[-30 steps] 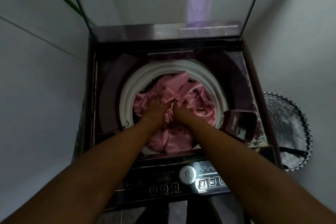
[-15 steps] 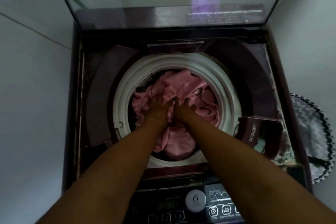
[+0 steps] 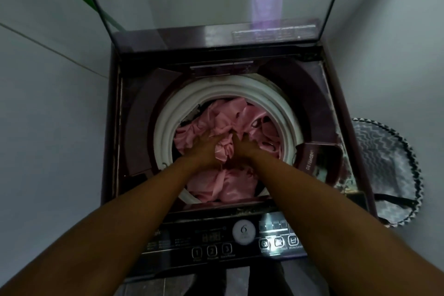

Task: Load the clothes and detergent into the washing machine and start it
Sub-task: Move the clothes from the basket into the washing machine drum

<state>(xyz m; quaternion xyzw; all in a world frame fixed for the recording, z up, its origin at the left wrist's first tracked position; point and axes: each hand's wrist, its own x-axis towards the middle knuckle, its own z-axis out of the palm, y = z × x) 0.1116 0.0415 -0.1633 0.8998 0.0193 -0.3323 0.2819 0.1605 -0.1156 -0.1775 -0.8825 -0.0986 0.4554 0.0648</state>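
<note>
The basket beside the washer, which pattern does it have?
A black-and-white zigzag pattern, on the basket in the head view.

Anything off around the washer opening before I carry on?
Little stands out: the detergent drawer at the drum's right is open, and grime speckles the top deck beside it. Both hands press the pink clothes, all inside the drum.
</note>
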